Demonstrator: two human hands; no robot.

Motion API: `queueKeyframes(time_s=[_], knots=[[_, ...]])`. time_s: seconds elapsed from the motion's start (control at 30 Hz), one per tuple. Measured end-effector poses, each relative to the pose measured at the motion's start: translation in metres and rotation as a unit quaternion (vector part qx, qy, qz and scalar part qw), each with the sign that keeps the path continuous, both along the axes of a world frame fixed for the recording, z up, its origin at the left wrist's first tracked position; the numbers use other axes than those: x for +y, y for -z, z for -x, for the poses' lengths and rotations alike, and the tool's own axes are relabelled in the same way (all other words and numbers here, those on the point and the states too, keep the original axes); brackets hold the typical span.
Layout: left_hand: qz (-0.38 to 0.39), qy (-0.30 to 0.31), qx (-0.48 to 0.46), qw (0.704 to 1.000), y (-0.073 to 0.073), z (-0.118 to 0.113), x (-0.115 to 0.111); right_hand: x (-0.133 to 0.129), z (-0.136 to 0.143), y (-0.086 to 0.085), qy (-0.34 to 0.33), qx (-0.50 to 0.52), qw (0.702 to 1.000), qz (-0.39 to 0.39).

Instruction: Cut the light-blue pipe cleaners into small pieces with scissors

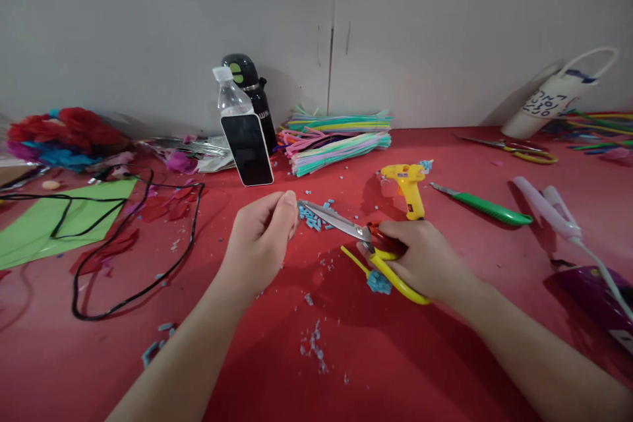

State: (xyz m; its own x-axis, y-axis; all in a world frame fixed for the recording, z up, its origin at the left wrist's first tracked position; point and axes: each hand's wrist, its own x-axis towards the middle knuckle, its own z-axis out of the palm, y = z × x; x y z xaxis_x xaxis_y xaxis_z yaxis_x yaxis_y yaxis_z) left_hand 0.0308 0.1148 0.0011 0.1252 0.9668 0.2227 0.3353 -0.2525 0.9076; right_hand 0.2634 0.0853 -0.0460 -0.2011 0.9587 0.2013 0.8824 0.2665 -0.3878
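Note:
My right hand (413, 250) grips a pair of scissors (353, 227) with yellow and red handles, its blades pointing left. The blade tips meet the pinched fingers of my left hand (267, 227); whatever those fingers hold is too small to make out. Beneath the blades lies a pile of small cut blue pieces (314, 217) on the red table. A blue fuzzy tuft (379, 281) on a yellow stem (355, 260) shows under the scissor handles. Pale blue trimmings (315, 349) are scattered nearer to me.
A yellow glue gun (408, 184), a green-handled knife (489, 208) and a pink heating tool (548, 208) lie to the right. Bundled pipe cleaners (341, 138), a phone (247, 148) and bottles (262, 112) stand behind. A black cord (190, 244) loops on the left beside green paper (69, 227).

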Motion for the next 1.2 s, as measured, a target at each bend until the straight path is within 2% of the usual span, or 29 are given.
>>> queueKeyframes(time_s=[0.6, 1.2], knots=[[-0.019, -0.008, 0.045, 0.999, -0.0031, 0.0006, -0.0019, -0.0003, -0.0032, -0.0006, -0.011, 0.010, 1.000, 0.019], [-0.017, -0.011, 0.045, 0.999, -0.0023, -0.0003, -0.0012, -0.0006, -0.0005, -0.0006, 0.002, -0.001, 1.000, 0.025]])
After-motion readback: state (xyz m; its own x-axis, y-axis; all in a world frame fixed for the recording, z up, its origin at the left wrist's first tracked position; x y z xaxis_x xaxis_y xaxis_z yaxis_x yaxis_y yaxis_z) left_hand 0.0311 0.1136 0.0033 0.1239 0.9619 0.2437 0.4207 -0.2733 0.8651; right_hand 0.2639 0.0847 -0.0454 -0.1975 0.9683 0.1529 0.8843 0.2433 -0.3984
